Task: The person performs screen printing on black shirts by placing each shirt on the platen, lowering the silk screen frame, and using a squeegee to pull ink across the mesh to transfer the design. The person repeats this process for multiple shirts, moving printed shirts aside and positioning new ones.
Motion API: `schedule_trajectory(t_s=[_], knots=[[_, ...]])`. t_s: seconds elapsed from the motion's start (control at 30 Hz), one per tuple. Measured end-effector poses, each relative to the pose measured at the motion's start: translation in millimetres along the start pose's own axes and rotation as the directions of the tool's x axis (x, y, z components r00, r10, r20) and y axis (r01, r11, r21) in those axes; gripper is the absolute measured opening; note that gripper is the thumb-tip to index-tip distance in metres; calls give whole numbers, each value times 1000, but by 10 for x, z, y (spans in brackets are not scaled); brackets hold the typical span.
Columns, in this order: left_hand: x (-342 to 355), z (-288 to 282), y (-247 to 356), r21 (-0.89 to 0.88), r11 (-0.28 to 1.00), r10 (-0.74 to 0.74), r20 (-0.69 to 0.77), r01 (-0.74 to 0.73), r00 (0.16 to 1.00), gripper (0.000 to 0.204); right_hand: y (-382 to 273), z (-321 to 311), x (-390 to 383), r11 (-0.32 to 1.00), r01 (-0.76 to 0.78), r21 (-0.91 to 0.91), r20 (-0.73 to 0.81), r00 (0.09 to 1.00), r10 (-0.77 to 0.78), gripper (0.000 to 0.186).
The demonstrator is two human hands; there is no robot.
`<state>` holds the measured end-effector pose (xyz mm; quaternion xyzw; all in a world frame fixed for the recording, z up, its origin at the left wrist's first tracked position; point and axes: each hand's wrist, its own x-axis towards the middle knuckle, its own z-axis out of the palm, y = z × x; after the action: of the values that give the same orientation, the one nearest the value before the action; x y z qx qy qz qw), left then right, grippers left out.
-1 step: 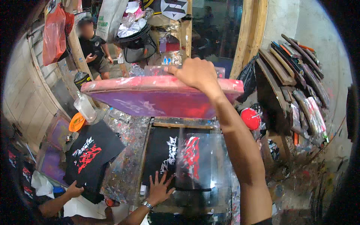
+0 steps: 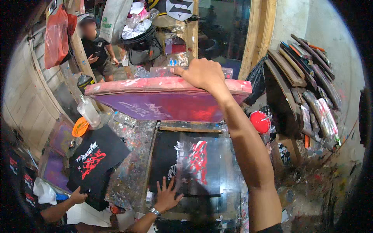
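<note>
Where hands [image 2: 204, 74] [image 2: 167, 199] touch, one frame [image 2: 159, 95], one cloth [image 2: 162, 155]

Holds a purple-and-red screen [image 2: 155, 106] raised by its pink edge with the right hand [image 2: 205, 75]; spreads the left hand [image 2: 168, 197] at the lower edge of a printed black cloth [image 2: 164, 151], with a co-worker's hand [image 2: 79, 196] beside similar fabric [image 2: 110, 143] farther left.

Near our bare left hand [image 2: 167, 199] we wear a silvery, metal-looking wristwatch [image 2: 155, 211]; our right hand [image 2: 205, 74] is bare too, and a dark sleeve [image 2: 273, 229] edges in at the near right.
</note>
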<state>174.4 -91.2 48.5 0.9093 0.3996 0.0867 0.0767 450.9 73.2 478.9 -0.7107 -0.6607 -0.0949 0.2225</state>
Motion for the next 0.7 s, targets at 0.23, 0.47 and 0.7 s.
schedule_trajectory(t_s=[0.23, 0.47, 0.7], knots=[[39, 152, 123, 40, 999, -21, 13, 20, 1000, 72, -107, 24, -73, 1000, 5, 6, 24, 1000, -5, 85], [17, 13, 181, -14, 998, -65, 39, 66, 997, 74, -96, 36, -87, 1000, -14, -5, 3, 1000, 14, 86], [-6, 96, 108, -20, 996, -81, 9, 81, 997, 73, -89, 35, -22, 1000, -8, -14, 15, 1000, 8, 87]])
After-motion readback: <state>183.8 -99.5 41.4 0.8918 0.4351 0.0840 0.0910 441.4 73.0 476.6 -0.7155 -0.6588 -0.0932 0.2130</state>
